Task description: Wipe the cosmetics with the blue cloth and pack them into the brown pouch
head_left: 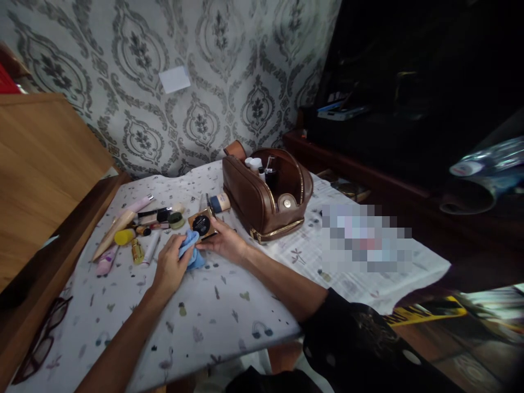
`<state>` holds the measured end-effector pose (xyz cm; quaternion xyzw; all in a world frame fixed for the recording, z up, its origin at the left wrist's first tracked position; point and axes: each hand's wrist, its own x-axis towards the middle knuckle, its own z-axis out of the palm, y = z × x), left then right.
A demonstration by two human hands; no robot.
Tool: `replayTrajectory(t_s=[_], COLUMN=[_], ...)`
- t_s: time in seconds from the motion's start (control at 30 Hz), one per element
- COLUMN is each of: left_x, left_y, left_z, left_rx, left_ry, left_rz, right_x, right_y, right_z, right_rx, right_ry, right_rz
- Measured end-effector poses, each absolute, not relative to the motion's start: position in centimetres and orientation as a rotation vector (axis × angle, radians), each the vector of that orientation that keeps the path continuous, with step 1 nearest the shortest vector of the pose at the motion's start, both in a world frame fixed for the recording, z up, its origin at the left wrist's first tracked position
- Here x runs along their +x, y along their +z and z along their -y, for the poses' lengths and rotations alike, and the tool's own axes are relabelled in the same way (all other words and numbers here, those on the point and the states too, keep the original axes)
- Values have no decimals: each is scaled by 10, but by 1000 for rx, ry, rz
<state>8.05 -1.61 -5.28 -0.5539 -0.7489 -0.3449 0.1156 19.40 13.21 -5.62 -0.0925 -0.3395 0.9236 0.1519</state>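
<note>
My left hand [172, 263] is closed on a blue cloth [193, 256], which touches the near edge of a gold square makeup compact with a black round centre [200, 225]. The compact is gripped at its right side by my right hand [226, 242]. A brown leather toiletry bag [254, 191] stands unzipped just behind and right of my hands, with white-capped bottles [254, 164] and a dark bottle [271, 173] inside. Beside the bag lies a beige bottle with a dark blue part [220, 202]. Left of my hands are a white tube [151, 248] and a small gold bottle [137, 252].
More cosmetics lie at the left, among them a yellow-capped item [124, 236], a purple tube [107, 261] and a green-lidded jar [176, 220]. Eyeglasses [43, 341] rest at the left edge of the patterned cloth [213, 327]. A blurred-out item [366, 240] lies at the right.
</note>
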Motion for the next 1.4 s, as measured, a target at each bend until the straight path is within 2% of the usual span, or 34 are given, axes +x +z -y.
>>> replayTrajectory(t_s=[0.2,0.5,0.77,1.1,1.4], left_x=[83,93,95,90,98], left_y=[-57,-58,-54,-56,-44], left_z=[17,15,10,10,12], left_rx=[-1611,-1730,-1696,-1719,-1421], left_ry=[-961,-649,-633,-1016,-1708], left_rz=[2119,1775,1702,1793,2106], right_x=[188,186,184,189,192], right_y=[-60,-56,-62,-53,-55], right_z=[-126,-122,-119,-122,-126], right_rx=[-311,-354,-486,-488,-459], right_ry=[2638,2657,2765,2886,2933], right_rz=[936,718,582,562,632])
